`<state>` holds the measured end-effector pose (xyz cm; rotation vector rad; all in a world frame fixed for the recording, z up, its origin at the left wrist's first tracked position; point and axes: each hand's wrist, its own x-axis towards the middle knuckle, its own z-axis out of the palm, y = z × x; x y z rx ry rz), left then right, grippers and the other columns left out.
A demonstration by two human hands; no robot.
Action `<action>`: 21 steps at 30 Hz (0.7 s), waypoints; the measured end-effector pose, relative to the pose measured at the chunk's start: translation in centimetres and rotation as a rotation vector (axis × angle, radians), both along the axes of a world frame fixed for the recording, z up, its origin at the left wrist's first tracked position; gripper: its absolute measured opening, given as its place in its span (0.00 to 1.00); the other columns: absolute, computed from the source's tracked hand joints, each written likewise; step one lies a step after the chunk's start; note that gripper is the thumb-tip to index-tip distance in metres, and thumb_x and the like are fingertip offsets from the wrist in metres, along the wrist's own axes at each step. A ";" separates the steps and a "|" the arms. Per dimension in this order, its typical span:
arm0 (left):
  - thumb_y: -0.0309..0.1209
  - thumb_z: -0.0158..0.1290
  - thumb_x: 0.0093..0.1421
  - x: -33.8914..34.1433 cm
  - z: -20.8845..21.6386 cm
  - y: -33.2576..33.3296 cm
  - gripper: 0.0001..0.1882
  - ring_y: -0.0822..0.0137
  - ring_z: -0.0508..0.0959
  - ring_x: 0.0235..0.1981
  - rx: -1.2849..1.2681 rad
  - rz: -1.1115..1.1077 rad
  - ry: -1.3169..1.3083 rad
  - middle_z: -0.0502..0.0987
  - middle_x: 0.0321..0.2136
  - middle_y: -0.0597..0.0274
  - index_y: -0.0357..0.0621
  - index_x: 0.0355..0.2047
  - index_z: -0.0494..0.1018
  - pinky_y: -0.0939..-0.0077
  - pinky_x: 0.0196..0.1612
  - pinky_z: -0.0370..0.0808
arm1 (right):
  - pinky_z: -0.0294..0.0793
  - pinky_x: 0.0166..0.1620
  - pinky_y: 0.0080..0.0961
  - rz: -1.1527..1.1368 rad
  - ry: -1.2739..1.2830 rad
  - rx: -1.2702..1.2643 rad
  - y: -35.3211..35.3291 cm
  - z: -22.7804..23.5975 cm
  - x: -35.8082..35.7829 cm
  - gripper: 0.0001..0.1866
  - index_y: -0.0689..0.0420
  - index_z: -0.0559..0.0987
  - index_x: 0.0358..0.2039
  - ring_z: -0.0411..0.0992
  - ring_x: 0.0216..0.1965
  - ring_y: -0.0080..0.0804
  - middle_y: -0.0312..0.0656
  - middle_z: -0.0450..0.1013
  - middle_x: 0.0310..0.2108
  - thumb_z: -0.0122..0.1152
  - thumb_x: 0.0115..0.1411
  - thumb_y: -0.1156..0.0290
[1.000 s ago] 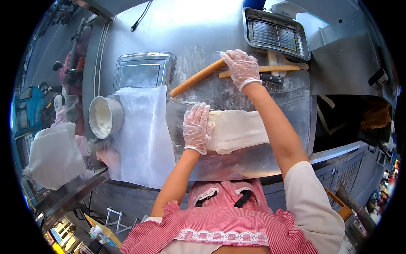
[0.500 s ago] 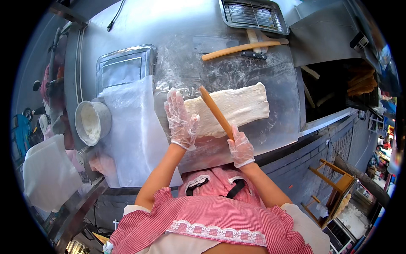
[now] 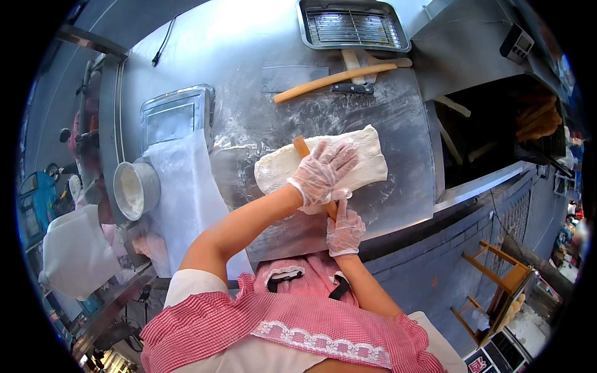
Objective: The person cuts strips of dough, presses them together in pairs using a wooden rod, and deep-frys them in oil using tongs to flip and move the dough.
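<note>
A long strip of floured white dough (image 3: 367,155) lies on the metal worktop. Across it, at a slant, rests a wooden rolling pin (image 3: 301,147). My left hand (image 3: 326,171), in a clear plastic glove, lies flat over the pin and the dough with its fingers stretched out, hiding the pin's middle. At the pin's near end, by the worktop's front, my right hand (image 3: 346,230), gloved likewise, is closed around the wood. Part of its grip is hard to see.
Beyond the dough lie a curved wooden stick (image 3: 329,84), a black-handled knife (image 3: 352,89) and a wire-rack tray (image 3: 354,28). To the left are a flour pot (image 3: 137,189), a white sheet (image 3: 183,199) and a metal tray (image 3: 177,115). A dark fryer (image 3: 472,130) borders the right.
My left hand has moved right, from the dough's left end onto the rolling pin. The dough's left end is now uncovered. My right hand stays at the pin's near end.
</note>
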<state>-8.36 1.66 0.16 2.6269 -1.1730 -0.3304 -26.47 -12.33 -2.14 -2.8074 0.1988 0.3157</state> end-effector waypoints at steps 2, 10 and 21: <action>0.65 0.43 0.69 -0.4 0.7 2.6 0.48 0.51 0.50 0.80 0.132 -0.006 0.047 0.54 0.78 0.53 0.43 0.77 0.56 0.42 0.80 0.39 | 0.69 0.48 0.49 0.073 0.011 -0.062 -0.7 0.1 -0.1 0.52 0.53 0.58 0.77 0.73 0.44 0.45 0.41 0.72 0.44 0.72 0.57 0.54; 0.69 0.41 0.67 4.2 -0.5 -10.6 0.51 0.53 0.49 0.80 -0.080 -0.184 0.026 0.52 0.79 0.57 0.47 0.78 0.53 0.42 0.80 0.39 | 0.70 0.48 0.50 -0.022 0.043 -0.103 -8.0 -0.7 1.4 0.52 0.58 0.59 0.77 0.74 0.45 0.45 0.45 0.71 0.46 0.71 0.56 0.53; 0.68 0.42 0.67 7.9 0.9 -22.5 0.50 0.57 0.41 0.82 -0.086 -0.279 -0.033 0.47 0.81 0.60 0.50 0.79 0.51 0.44 0.80 0.37 | 0.68 0.55 0.54 -0.060 0.016 -0.034 -16.3 -0.4 3.2 0.51 0.61 0.54 0.78 0.72 0.48 0.52 0.51 0.70 0.48 0.66 0.62 0.54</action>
